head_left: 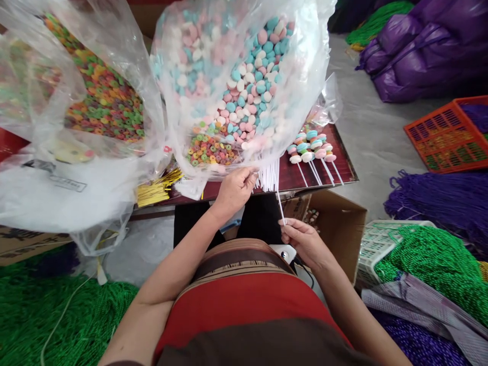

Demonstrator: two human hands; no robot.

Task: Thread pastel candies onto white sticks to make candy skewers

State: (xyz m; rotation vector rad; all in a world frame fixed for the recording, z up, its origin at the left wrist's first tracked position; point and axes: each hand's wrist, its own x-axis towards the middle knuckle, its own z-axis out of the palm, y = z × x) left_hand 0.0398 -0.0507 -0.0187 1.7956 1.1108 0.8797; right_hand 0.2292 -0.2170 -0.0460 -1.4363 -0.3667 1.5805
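In the head view my right hand (303, 238) pinches the lower end of a thin white stick (280, 205), which points up towards the table edge. My left hand (237, 187) is closed at the front rim of a clear plastic bag (316, 35); what its fingers hold, if anything, is hidden. Inside the bag lie pink, white and blue round candies (244, 96) and small coloured ring candies (209, 150). A bundle of white sticks (269, 176) rests just right of my left hand. Farther right, several candy skewers (311, 146) lie with their sticks towards me.
Another bag of ring candies (107, 101) stands at the left, near yellow twist ties (158, 189). A cardboard box (339, 223) is below the dark red table (345, 165). An orange crate (450, 134), a white basket (375, 249) and green strings (438, 259) crowd the right floor.
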